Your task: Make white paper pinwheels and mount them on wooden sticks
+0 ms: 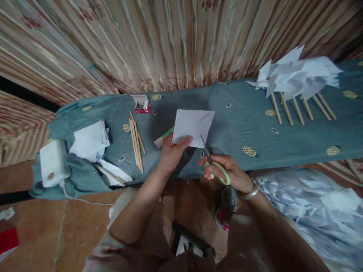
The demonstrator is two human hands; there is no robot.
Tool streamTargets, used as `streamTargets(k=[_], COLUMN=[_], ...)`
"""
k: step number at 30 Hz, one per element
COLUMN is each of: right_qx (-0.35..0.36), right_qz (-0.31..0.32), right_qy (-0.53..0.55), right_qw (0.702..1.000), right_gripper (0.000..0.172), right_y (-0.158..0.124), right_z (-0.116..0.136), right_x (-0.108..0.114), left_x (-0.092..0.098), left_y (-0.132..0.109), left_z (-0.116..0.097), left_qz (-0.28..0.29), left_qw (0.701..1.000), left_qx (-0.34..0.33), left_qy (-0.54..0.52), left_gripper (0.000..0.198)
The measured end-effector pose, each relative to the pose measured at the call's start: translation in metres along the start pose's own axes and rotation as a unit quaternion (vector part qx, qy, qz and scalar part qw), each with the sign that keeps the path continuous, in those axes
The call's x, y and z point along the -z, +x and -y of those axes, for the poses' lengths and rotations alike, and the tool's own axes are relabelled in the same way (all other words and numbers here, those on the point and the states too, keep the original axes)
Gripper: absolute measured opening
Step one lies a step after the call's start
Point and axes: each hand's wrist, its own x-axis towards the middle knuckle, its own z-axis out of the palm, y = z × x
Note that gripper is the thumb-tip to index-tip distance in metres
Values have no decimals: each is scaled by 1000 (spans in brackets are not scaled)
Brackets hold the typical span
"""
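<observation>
My left hand (172, 151) pinches a square of white paper (193, 122) by its lower left side, thumb on top. Slits or creases run inward from the paper's corners. My right hand (227, 170) grips scissors (225, 175) with pale green handles. Their blades meet the paper near its lower right corner; whether they are parted is hard to make out. Under the paper and my left hand lies a flat strip with a green edge (167, 133), partly hidden.
Left on the cloth-covered table (181, 170) are wooden sticks (136, 143), a red box of small metal pieces (142, 105), stacked paper (90, 139) and a white corded device (53, 162). Paper pinwheels (295, 75) lie far right. A clear bag of paper (312, 211) stands below.
</observation>
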Motion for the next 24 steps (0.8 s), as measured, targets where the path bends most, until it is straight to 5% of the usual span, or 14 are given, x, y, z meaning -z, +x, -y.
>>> streamTargets(k=[24], right_qx=[-26], right_qz=[-24], right_qy=[55], right_qw=[998], right_gripper=[46], right_y=[2], right_z=[-7], right_x=[-3], left_x=[1], left_y=[0], left_z=[-3], left_qz=[2], left_qw=[999], left_qx=[16], left_qy=[-33], left_gripper=[14])
